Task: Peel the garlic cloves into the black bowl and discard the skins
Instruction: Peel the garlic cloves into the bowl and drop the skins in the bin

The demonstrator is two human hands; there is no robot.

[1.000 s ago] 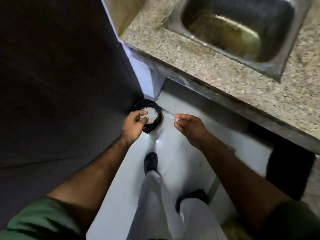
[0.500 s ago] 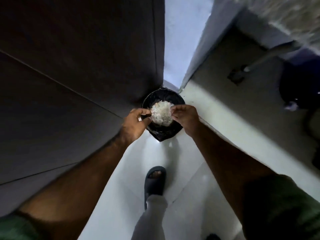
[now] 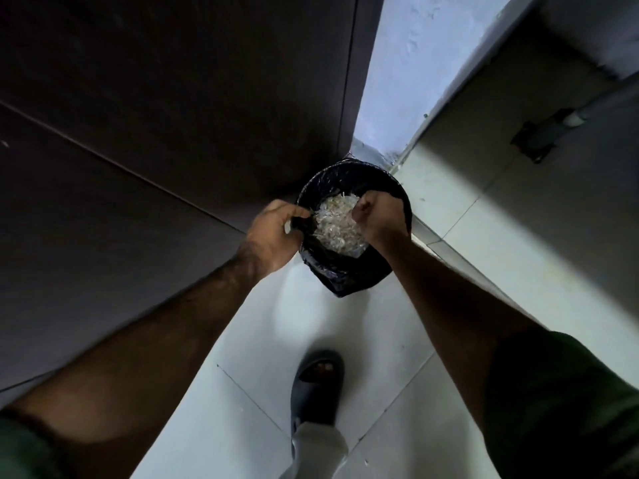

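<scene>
Dark cabinet panel (image 3: 145, 108) fills upper left; pale tiled floor (image 3: 460, 257) right and below, one dark slipper (image 3: 316, 385) at bottom centre. Left hand (image 3: 273, 233) pinches the bag rim. Right hand (image 3: 375, 216) is fisted against the skins. Black-lined bin (image 3: 349, 271), centre frame, holds the garlic skins (image 3: 337, 226).
</scene>
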